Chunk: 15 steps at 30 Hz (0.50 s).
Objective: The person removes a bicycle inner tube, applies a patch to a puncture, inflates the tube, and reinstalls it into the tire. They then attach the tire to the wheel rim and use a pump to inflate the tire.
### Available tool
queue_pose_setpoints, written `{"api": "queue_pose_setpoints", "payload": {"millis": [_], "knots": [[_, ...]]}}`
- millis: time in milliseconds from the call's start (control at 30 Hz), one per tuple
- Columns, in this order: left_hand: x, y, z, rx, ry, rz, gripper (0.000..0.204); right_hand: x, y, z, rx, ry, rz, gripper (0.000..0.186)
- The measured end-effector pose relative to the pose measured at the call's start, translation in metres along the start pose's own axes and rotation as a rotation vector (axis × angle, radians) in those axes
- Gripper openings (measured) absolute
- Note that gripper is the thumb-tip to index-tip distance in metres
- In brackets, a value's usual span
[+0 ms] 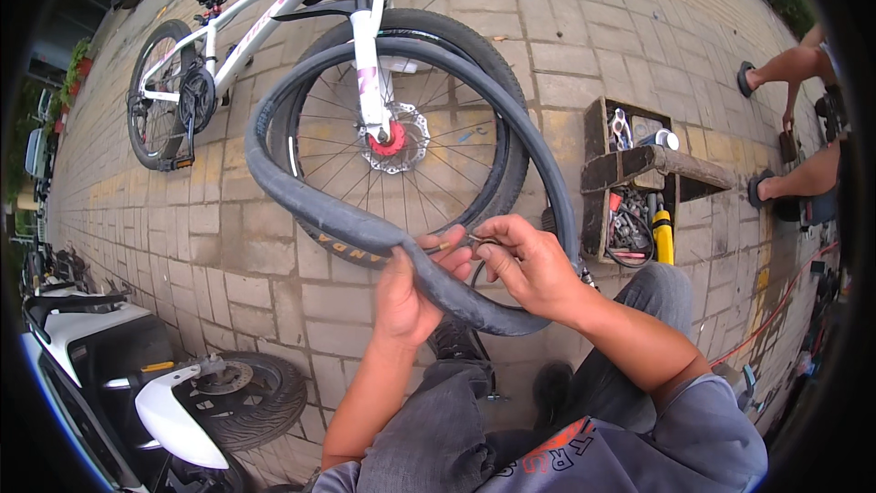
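My left hand (406, 297) grips a grey rubber inner tube (301, 205), its thumb over the tube and fingers curled behind, close to a small brass-coloured valve stem (443, 247). My right hand (516, 269) pinches a small metal piece with a thin dark hose at the valve; its exact shape is too small to make out. The tube loops up in front of the front wheel (497, 183) of a white bicycle (251, 32), whose wheel has a disc rotor and red hub.
An open wooden toolbox (602, 169) with tools and a yellow cylinder (663, 237) stands right of the wheel. A white scooter (178, 415) is at lower left. Another person's bare legs (785, 183) and hand show at far right, near a red hose (766, 301) on the paving.
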<state>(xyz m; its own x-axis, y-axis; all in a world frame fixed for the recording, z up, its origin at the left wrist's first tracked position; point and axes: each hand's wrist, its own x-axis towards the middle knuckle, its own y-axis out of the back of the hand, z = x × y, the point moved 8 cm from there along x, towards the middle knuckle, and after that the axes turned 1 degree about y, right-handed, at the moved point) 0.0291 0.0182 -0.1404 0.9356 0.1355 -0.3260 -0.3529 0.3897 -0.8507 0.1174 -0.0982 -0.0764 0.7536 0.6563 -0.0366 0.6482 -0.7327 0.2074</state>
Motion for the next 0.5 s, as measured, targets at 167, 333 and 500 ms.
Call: {"api": "queue_pose_setpoints", "payload": {"millis": [167,333,500], "knots": [[0.001,0.001,-0.006,-0.092,0.041,-0.088,0.045,-0.002,0.006,-0.008,-0.118,0.238,0.071,0.017],[-0.002,0.0,-0.002,-0.149,0.051,-0.165,0.047,0.0,0.006,-0.012,-0.084,0.166,0.058,0.02],[-0.001,-0.002,-0.006,-0.138,0.048,-0.147,0.048,-0.001,0.005,-0.021,-0.144,0.245,0.074,0.017]]}}
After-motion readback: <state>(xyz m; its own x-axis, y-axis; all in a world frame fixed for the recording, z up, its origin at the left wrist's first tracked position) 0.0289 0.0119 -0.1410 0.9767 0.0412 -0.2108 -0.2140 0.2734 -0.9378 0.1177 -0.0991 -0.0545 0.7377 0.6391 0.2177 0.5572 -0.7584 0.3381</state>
